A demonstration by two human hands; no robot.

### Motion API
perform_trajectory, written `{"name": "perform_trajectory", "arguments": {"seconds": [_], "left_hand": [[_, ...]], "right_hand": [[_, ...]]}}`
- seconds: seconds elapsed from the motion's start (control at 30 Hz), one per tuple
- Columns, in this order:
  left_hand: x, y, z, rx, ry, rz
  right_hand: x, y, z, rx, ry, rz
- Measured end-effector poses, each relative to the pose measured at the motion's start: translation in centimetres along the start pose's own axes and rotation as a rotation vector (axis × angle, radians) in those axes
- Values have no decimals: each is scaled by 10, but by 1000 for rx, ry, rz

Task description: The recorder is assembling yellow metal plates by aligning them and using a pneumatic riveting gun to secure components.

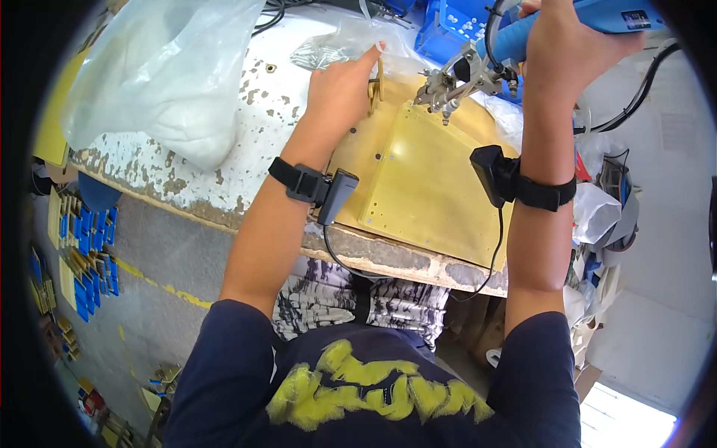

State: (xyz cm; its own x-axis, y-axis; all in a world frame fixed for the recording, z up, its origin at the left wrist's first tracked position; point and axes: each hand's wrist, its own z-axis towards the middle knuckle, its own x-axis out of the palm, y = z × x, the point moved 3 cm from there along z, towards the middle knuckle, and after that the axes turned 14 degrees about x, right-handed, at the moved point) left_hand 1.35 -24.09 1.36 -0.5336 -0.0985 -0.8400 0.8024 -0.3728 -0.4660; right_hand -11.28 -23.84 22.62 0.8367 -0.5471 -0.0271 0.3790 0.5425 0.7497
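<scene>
My right hand [564, 48] wraps around the blue body of a power screwdriver [515, 39]. Its metal head [452, 84], with hoses and fittings, points down to the left, over the far edge of a yellow board [441, 187]. Small holes run along that board's edges. My left hand [340, 89] is left of the tool head, fingers closed at the edge of a thin yellow piece [380, 81] held upright; the hand hides part of this piece. Beneath lies a larger yellowish base plate [351, 160] with dark round spots.
A clear plastic bag [160, 82] covers the table's left side. Behind my left hand lies a clear bag of screws [321, 54]. A blue bin [448, 30] holds small white parts. Black cables hang at right. Blue-and-yellow pieces [89, 231] stand on the floor at left.
</scene>
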Motion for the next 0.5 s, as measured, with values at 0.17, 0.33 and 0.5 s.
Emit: {"name": "perform_trajectory", "arguments": {"seconds": [0.17,0.33,0.5], "left_hand": [[2,5,-3,0,-12,3],[1,-3,0,32,-32,-1],[2,2,-5,1,-12,15]], "right_hand": [[5,-8,0,-28,24,27],[4,-4,0,-70,37,-1],[7,-6,-12,-77,20,-4]]}}
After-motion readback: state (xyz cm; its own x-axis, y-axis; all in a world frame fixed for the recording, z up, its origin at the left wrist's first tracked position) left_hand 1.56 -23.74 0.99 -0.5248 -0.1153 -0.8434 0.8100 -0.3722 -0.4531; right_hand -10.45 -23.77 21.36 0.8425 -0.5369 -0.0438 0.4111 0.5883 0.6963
